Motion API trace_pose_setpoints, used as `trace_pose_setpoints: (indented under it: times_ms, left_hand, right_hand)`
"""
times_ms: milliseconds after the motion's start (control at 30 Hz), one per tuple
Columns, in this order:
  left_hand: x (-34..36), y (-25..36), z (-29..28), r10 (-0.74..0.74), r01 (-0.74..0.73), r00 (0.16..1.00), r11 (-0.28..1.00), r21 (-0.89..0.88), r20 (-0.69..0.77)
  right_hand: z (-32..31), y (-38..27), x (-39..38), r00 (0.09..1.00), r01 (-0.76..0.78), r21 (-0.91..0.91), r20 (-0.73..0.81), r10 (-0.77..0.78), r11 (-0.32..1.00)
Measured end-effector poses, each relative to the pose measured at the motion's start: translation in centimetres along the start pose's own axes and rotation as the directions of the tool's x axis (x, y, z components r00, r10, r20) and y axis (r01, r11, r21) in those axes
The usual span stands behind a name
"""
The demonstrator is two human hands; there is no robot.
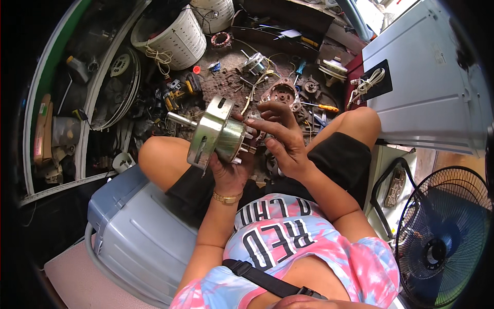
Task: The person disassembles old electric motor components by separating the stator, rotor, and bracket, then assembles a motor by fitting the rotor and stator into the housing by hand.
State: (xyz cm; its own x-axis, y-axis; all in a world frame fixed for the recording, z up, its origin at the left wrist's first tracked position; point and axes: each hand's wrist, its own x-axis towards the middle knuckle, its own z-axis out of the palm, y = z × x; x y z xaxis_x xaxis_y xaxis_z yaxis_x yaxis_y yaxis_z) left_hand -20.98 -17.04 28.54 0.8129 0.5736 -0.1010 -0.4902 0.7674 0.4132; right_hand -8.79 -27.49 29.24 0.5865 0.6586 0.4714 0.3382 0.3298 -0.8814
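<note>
Nearest the camera, a tie-dyed shirt (355, 262) was crossed by a black strap (252, 274). A gold-coloured watch (227, 198) was worn on the left wrist. A metal motor (226, 136) was held up above the lap by the left hand (231, 172), which was closed around its lower side and was partly hidden by it. The motor was tilted, with its shaft (181, 120) pointed to the upper left. The right hand (285, 141) was held beside the motor's other end, its fingers loosely bent and spread, with nothing seen in its grasp; whether the motor was touched by a fingertip could not be told.

To the left of the body, a grey plastic casing (149, 242) was seen; to the right, a fan (437, 252) was stood upright.

Beyond the knees, the floor was strewn with tools and parts. A yellow-and-black drill (177, 96) was seen at the left, a round metal housing (283, 95) near the middle, and an orange-handled screwdriver (328, 108) to its right. Farther off, a smaller motor (254, 63) and a copper-wound ring (221, 39) were laid near a white basket (180, 41).
</note>
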Motion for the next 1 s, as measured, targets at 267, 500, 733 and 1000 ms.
trace_pose_setpoints:
  times_ms: [267,500,733,1000]
  left_hand:
    - [-0.8,-0.3,-0.1,0.012,-0.015,0.999,0.995,0.099,0.033]
    - [-1.2,-0.3,-1.5,-0.033,0.031,0.999,0.994,0.104,0.015]
    - [-1.1,0.4,-2.0,-0.047,0.023,0.992,0.979,0.201,0.115]
    - [-0.5,0.5,-2.6,-0.085,0.079,0.992,0.995,0.067,0.090]
  right_hand:
    - [0.2,-0.8,-0.5,0.995,0.098,-0.136,0.041,-0.093,0.986]
    - [0.2,-2.2,-0.4,0.939,0.344,-0.415,0.132,-0.318,0.842]
    - [2.1,-1.5,-1.4,0.909,0.411,-0.472,0.148,-0.390,0.780]
    - [1.7,-0.1,0.1,0.915,0.376,-0.478,0.056,-0.400,0.794]
